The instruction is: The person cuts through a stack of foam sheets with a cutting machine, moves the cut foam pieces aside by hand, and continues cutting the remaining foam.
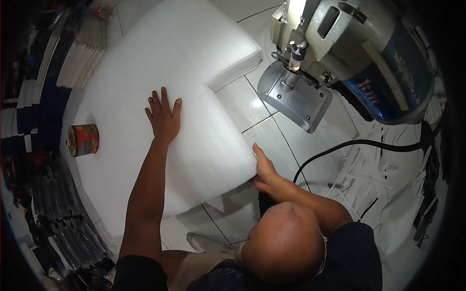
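A thick stack of white foam sheets lies spread across the tiled floor. My left hand rests flat on its upper surface with the fingers spread. At the near right corner of the stack, my right hand grips the edge, thumb along the side and fingers partly hidden beneath. A cutting machine with a blue-labelled motor and a metal base plate stands on the floor to the right, apart from both hands.
A red tin can stands on the left part of the foam. A black cable curves over the floor at right, near scattered white offcut strips. Stacked sheets and dark plastic-wrapped bundles line the left side.
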Action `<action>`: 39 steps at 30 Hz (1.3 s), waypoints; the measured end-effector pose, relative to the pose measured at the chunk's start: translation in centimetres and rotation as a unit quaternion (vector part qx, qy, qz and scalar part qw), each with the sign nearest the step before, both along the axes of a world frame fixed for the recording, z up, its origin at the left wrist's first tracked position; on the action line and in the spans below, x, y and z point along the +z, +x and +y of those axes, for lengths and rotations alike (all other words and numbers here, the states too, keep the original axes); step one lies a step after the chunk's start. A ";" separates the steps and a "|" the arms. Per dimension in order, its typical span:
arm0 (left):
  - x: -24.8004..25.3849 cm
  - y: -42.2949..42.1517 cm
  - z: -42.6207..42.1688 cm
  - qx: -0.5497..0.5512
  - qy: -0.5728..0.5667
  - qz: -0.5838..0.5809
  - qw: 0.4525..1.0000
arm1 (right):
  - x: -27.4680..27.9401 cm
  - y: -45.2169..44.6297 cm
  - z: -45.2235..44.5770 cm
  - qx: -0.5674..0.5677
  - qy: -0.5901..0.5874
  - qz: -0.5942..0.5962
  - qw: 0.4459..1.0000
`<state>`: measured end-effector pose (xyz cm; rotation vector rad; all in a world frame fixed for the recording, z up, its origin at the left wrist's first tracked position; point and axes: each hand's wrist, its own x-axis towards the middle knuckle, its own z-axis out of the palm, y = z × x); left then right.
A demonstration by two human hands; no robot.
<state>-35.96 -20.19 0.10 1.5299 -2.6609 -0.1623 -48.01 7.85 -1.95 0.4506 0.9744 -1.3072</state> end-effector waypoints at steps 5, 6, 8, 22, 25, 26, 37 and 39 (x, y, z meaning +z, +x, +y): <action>0.4 0.0 -0.2 0.006 0.026 -0.011 1.000 | 1.3 -1.1 0.5 0.063 0.010 -0.028 0.998; 0.4 0.0 -0.1 0.007 0.025 -0.009 1.000 | 1.6 -1.2 0.7 0.064 0.009 -0.026 0.998; 0.6 -0.1 0.1 0.006 0.015 -0.014 1.000 | 2.3 -1.8 1.0 0.115 0.071 0.006 0.991; 0.4 0.5 -0.1 0.004 0.000 0.055 0.998 | 12.0 -17.8 7.3 0.140 0.242 0.921 0.273; 0.3 0.6 -0.1 0.006 0.003 0.071 0.997 | 11.6 -22.0 7.0 0.188 0.229 0.938 0.179; 0.2 0.6 -0.2 0.005 0.003 0.084 0.996 | 12.2 -23.0 7.0 0.222 0.166 0.942 0.188; -0.6 1.3 -0.3 0.003 -0.010 0.165 0.986 | 12.7 -26.1 3.6 0.311 -0.014 0.918 0.246; -0.6 1.4 -0.2 0.004 -0.011 0.170 0.985 | 12.7 -26.6 2.0 0.237 -0.051 0.962 0.125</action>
